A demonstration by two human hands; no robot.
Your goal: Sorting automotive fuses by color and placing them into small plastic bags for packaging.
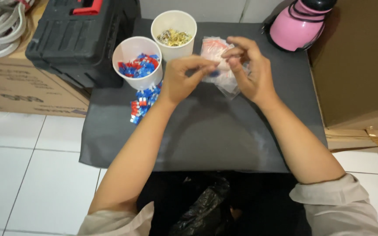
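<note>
Nearest: a black plastic bag [206, 205] lies crumpled at the person's lap, below the edge of the mat; what it holds cannot be seen.
Surface: a dark grey mat [206, 135] covers the tabletop, with white floor tiles to the left.
Left hand [184, 78]: raised over the mat, thumb and forefinger pinched together on a small blue piece [214, 74] at the mouth of a pouch.
Right hand [248, 67]: fingers closed on the clear pouch [217, 52], which has a red strip along its top; the grip holds it off the mat.
Pouch stack: more clear pouches [230, 85] lie under and just beside the right hand; whether any of them is filled cannot be told.
Loose pile: a small heap of blue and red pieces [143, 102] rests on the mat near the left wrist, touching the foot of the nearer cup.
Near cup [137, 61]: white, upright, holding plenty of blue and red pieces.
Far cup [173, 30]: white, upright, just behind the first, with gold-coloured metal bits inside.
Progress, as I judge it: one piece is at the pouch now; the full cups and loose heap suggest most of the bagging is left.
Far edge: a black case [75, 39] at the left, a pink bottle [296, 24] at the right, a cardboard box [359, 65] beside it.
</note>
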